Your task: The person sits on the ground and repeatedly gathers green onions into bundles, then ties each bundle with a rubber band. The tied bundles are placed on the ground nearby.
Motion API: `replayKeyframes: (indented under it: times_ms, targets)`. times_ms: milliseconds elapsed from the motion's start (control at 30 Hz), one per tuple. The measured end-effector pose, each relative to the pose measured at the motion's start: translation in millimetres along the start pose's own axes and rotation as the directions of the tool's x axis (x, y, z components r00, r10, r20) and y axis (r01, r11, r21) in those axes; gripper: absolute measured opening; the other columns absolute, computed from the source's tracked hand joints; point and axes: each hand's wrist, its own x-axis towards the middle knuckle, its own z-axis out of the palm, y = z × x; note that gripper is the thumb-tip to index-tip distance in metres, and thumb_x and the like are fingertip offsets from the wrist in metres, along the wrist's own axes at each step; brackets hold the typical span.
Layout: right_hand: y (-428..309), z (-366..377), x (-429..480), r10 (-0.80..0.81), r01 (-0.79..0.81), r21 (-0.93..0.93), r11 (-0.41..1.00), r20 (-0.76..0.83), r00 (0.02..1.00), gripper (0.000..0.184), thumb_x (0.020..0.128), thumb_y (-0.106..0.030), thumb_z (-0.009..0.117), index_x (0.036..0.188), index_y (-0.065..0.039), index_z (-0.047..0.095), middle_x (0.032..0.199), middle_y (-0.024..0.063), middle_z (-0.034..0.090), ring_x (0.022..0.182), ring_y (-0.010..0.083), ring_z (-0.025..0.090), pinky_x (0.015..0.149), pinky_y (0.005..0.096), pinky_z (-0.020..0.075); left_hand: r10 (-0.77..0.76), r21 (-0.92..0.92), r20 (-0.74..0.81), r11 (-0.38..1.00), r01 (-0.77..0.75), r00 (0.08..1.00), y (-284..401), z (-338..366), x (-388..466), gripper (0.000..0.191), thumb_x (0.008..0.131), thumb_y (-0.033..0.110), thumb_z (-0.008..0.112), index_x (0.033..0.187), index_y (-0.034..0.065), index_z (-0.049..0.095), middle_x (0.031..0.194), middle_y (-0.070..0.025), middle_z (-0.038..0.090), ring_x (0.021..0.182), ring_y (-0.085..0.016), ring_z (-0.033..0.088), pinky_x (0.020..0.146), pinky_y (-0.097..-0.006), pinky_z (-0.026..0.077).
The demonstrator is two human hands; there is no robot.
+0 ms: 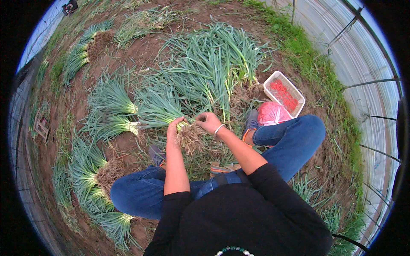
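Observation:
My left hand (175,128) grips a bunch of allium greens (163,110) around its pale stem bases. The bunch's long flat leaves fan out to the far left, and its brown fibrous roots (190,138) hang toward me. Close beside the stems and roots is my right hand (209,123), its thumb and fingers drawn together at the bunch's right side. Whether anything thin is pinched there is too small to tell. Two bundles, a nearer one (120,125) and a farther one (118,102), lie just left of my left hand.
A large loose heap of greens (205,64) lies ahead. At right, a white plastic basket (299,110) holds red ties (283,94), beside a pink plastic bag (272,113). More rooted bundles (86,172) lie left of my knee. Plastic greenhouse sheeting (346,60) borders the right.

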Motion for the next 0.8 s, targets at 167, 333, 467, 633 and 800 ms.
replayKeyframes:
  times_ms: [167,333,467,633,800]
  targets:
    - [2,4,3,-0.053,0.059,0.113,0.992,-0.053,0.997,0.022,0.07,-0.017,0.068,0.082,0.001,0.064,0.068,0.0081,0.062,0.061,0.0124,0.054,0.059,0.0284,0.045,-0.036,-0.047,-0.029,0.998,0.034,0.999,3,3,-5,0.012,0.075,0.017,0.064,0.074,0.0065,0.057,0.067,-0.0054,0.06,0.056,-0.019,0.057,0.054,-0.032,0.048]
    - [1,-10,5,0.129,-0.129,-0.003,0.992,-0.002,0.992,0.021,0.063,-0.021,0.067,0.067,-0.001,0.062,0.06,0.0064,0.059,0.055,0.0145,0.054,0.054,0.0287,0.0438,-0.019,0.031,-0.014,0.999,0.019,1.0,5,-1,-4,0.015,0.074,0.017,0.064,0.071,0.0053,0.057,0.065,-0.007,0.059,0.055,-0.02,0.057,0.053,-0.0324,0.048]
    - [3,-39,0,0.07,-0.075,-0.428,0.901,-0.028,0.997,0.03,0.058,-0.033,0.065,0.069,-0.004,0.066,0.068,0.0158,0.062,0.063,0.0297,0.06,0.063,0.0364,0.0487,0.013,0.009,-0.022,1.0,-0.012,1.0,1,-5,3,0.015,0.073,0.016,0.065,0.07,0.0045,0.057,0.065,-0.0073,0.059,0.054,-0.019,0.057,0.053,-0.0314,0.047]
    - [22,-53,-9,0.1,-0.126,-0.389,0.912,-0.085,0.991,0.027,0.06,-0.026,0.065,0.072,-0.002,0.066,0.062,0.0139,0.061,0.056,0.022,0.058,0.059,0.0323,0.0474,0.05,-0.002,-0.026,0.999,-0.05,0.998,-3,-5,11,0.013,0.073,0.013,0.066,0.069,0.0038,0.057,0.063,-0.0067,0.059,0.053,-0.018,0.056,0.051,-0.0289,0.047]
    - [55,-96,-18,0.364,-0.43,-0.499,0.752,-0.229,0.903,0.049,0.062,-0.043,0.067,0.082,0.001,0.066,0.085,0.0247,0.062,0.083,0.0365,0.061,0.075,0.0405,0.0474,0.078,0.057,-0.038,0.996,-0.076,0.996,8,-5,3,0.011,0.074,0.012,0.065,0.07,0.004,0.057,0.063,-0.0064,0.059,0.052,-0.017,0.057,0.049,-0.0279,0.046]
